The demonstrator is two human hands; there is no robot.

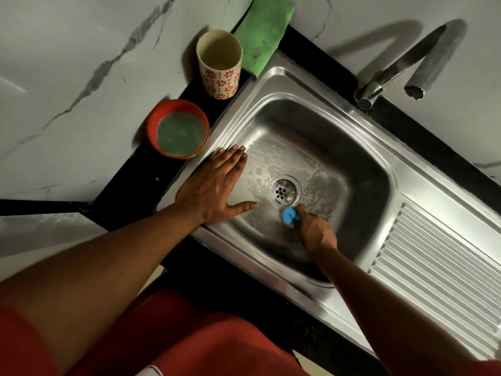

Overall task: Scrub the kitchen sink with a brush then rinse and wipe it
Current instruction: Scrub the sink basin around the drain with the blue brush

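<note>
The brush (290, 213), blue, sits on the floor of the sink (352, 147), just at 6 o'clock of the drain (284, 191), gripped by the right hand (315, 232) with fingers curled round it. Suds streak the floor around the drain, most thickly toward 10 o'clock; the far walls look bare. Judgement: scrubbing is under way and only partly done, with rinsing and wiping not yet begun. The left hand (217, 185) lies flat, fingers straight, across the rim at 9 o'clock, thumb overhanging the basin. Beyond that rim, on the black worktop (130, 185), a red bowl (177, 128) of greenish liquid stands at 10 o'clock, close to the edge, and a patterned cup (219, 63) at 11. A green cloth (264, 33) lies at 12 o'clock, lapping the rim. The tap (406, 69) overhangs at 2 o'clock, no water running. The ribbed drainboard (439, 267) at 4 o'clock offers free room.
</note>
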